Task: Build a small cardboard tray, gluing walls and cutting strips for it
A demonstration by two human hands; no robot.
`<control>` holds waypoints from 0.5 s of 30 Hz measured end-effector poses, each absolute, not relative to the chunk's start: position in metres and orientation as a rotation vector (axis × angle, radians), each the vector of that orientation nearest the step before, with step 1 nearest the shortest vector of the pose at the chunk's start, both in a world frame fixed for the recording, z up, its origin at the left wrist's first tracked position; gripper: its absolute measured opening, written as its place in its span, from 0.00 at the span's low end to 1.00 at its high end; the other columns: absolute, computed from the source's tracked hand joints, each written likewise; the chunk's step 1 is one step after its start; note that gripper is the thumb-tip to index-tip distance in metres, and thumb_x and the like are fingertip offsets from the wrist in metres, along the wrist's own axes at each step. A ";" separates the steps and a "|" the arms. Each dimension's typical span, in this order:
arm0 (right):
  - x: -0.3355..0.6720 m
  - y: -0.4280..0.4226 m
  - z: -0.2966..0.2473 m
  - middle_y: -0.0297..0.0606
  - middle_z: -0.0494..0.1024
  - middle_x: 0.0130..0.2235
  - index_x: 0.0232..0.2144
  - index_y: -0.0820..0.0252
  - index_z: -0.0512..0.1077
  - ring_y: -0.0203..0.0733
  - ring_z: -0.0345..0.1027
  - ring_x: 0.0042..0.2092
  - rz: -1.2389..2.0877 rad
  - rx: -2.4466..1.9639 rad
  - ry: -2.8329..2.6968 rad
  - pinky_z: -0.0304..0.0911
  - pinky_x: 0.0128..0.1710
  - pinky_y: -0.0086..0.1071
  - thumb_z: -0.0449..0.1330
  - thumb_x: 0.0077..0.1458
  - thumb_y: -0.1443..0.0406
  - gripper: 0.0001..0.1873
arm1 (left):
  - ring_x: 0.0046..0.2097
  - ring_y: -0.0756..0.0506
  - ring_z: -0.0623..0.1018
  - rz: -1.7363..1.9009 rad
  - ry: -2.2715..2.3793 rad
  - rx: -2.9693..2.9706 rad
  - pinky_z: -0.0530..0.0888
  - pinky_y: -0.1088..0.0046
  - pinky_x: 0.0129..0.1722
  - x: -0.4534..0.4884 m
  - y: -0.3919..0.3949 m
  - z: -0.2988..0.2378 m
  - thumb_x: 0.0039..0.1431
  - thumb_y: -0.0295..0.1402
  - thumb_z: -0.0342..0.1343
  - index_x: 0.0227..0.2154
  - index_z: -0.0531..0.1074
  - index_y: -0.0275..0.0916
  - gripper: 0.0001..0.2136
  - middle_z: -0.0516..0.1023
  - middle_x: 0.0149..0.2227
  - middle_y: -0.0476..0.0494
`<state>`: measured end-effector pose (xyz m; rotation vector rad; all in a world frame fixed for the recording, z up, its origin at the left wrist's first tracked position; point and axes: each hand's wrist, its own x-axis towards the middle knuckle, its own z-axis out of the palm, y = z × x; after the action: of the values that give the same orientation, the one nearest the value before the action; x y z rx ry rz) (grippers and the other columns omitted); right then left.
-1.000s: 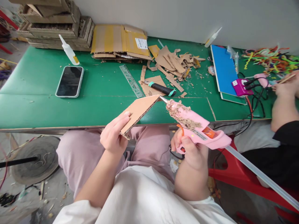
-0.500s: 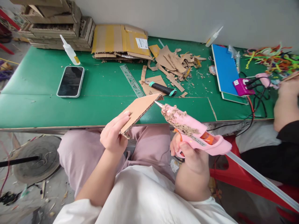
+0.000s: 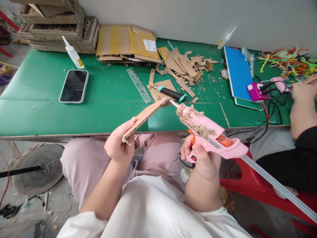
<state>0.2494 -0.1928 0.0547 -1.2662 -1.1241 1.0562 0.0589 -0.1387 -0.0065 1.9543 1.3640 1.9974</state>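
My left hand (image 3: 120, 140) is closed on the near end of a cardboard piece (image 3: 146, 115), which is tilted with its corrugated edge facing right. Wrapped round the handle of a pink hot glue gun (image 3: 210, 132) is my right hand (image 3: 201, 157). The gun's metal nozzle is at the far corner of the cardboard; whether it touches, I cannot tell. Brown scraps cling to the gun's barrel, and a long clear glue stick (image 3: 277, 185) sticks out of its back. Just beyond the cardboard lies a black and teal utility knife (image 3: 172, 93) on a flat cardboard scrap (image 3: 158, 96).
On the green table (image 3: 104, 115) are a phone (image 3: 74, 86), a clear ruler (image 3: 139, 86), a glue bottle (image 3: 73, 54), cardboard scraps (image 3: 184, 66), flattened cardboard (image 3: 116, 43) and a blue board (image 3: 239, 74). Black cables trail from a purple plug block (image 3: 257, 92). Another person's arm (image 3: 302, 109) rests at right.
The cardboard has turned in my left hand, so its top face shows less and its corrugated edge more. The glue gun has shifted slightly right and up.
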 end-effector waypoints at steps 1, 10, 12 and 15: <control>0.248 -0.193 0.054 0.28 0.64 0.17 0.20 0.57 0.64 0.31 0.54 0.17 1.053 -1.259 -1.099 0.46 0.17 0.29 0.60 0.50 0.47 0.22 | 0.42 0.50 0.80 1.996 1.368 1.960 0.75 0.77 0.44 0.059 -0.139 -0.006 0.57 0.25 0.56 0.45 0.73 0.44 0.14 0.81 0.41 0.50; 0.243 -0.192 0.050 0.27 0.63 0.16 0.18 0.58 0.64 0.30 0.56 0.18 1.040 -1.193 -1.050 0.48 0.18 0.28 0.61 0.51 0.50 0.21 | 0.42 0.51 0.80 1.974 1.363 1.960 0.75 0.80 0.44 0.058 -0.140 -0.006 0.55 0.21 0.57 0.47 0.73 0.46 0.19 0.81 0.42 0.52; 0.242 -0.192 0.050 0.27 0.63 0.17 0.18 0.58 0.64 0.30 0.57 0.19 1.028 -1.188 -1.039 0.50 0.19 0.28 0.61 0.51 0.50 0.21 | 0.42 0.51 0.80 1.970 1.358 1.944 0.75 0.80 0.44 0.058 -0.140 -0.006 0.55 0.21 0.57 0.47 0.73 0.46 0.18 0.81 0.42 0.52; 0.241 -0.192 0.049 0.27 0.64 0.17 0.19 0.58 0.64 0.30 0.58 0.19 1.021 -1.188 -1.044 0.51 0.19 0.28 0.61 0.51 0.51 0.20 | 0.42 0.51 0.81 1.954 1.364 1.924 0.75 0.79 0.44 0.059 -0.141 -0.005 0.56 0.22 0.57 0.46 0.73 0.46 0.17 0.81 0.42 0.51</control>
<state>0.2412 -0.1924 0.0489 -1.1880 -1.0444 1.0209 0.0589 -0.1409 -0.0052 1.9242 1.3639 1.9541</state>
